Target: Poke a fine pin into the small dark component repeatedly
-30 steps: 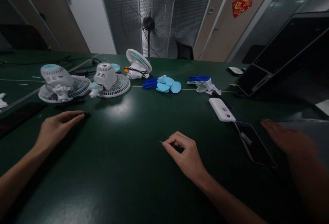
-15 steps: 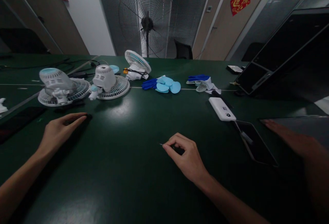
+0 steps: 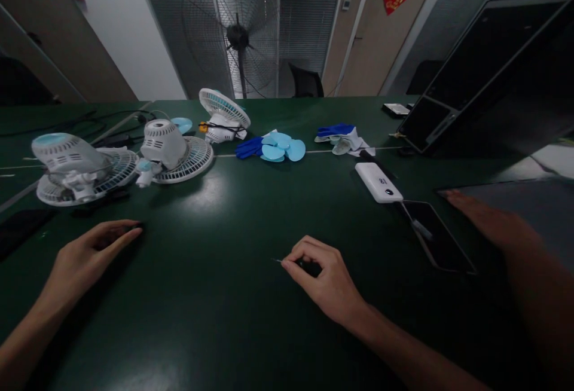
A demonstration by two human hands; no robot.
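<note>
My left hand (image 3: 92, 256) is pinched on a small dark object (image 3: 140, 225), too small to name, low over the green table (image 3: 215, 319). Near the middle, my right hand (image 3: 325, 274) closes its fingers on a small item with a thin metal tip (image 3: 277, 260) that points left; the rest is hidden in the palm. Beyond my left hand, two white fans (image 3: 74, 167) (image 3: 168, 149) lie face down on their grilles. Farther back a third fan (image 3: 223, 119) leans tilted, and a light blue fan blade (image 3: 282, 147) rests partly over a blue glove (image 3: 249, 147).
Right of centre are a second pair of gloves (image 3: 343, 139), a white power bank (image 3: 378, 183) and a cabled phone (image 3: 437, 235). Another person's hand (image 3: 497, 220) rests by a laptop (image 3: 533, 202) at the right. A black case (image 3: 497, 74) stands behind it. A dark phone (image 3: 22, 229) lies far left.
The view has shifted, so the background and table objects appear farther left. My left hand appears lower and further left, still pinching. My right hand keeps its grip, almost in place.
</note>
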